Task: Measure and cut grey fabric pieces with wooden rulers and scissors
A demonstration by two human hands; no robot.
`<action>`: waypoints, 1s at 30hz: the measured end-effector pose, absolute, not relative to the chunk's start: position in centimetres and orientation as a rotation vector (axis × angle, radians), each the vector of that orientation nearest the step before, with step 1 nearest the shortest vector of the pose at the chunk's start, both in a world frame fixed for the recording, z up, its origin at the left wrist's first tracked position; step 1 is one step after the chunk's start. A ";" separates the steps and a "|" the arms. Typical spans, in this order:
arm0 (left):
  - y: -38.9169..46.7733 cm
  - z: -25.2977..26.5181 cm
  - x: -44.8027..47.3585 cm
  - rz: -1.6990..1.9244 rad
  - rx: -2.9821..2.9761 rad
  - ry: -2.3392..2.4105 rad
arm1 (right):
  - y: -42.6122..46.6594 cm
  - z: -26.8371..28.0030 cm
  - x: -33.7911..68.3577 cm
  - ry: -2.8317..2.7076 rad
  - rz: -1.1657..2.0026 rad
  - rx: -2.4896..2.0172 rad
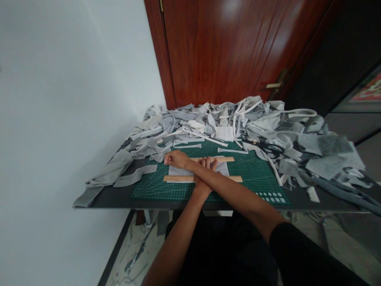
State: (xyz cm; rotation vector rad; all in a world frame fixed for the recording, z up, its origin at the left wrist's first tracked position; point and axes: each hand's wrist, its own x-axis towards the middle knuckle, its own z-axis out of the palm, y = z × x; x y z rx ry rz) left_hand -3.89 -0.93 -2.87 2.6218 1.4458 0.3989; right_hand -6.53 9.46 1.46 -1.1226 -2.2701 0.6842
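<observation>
My forearms cross over the green cutting mat (253,171), the right over the left. My left hand (210,163) lies with spread fingers on a light grey fabric piece (177,171), its fingertips at the upper wooden ruler (226,159). A lower wooden ruler (177,178) runs across the fabric's near edge, under my left wrist. Over the fabric's left end, my right hand (176,159) is closed in a fist near the upper ruler's left end. What it holds, if anything, is hidden. My right forearm covers part of my left hand.
Heaped grey and white fabric scraps (208,119) line the table's back and both sides. Black-handled scissors (269,147) lie among them at right. Narrow strips (187,146) rest on the mat's far part. A white wall (74,119) stands left, a wooden door (223,51) behind.
</observation>
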 end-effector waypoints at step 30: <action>-3.8 -0.8 -12.6 0.784 2.383 1.181 | -0.6 -1.7 39.3 -2.091 -0.385 -1.784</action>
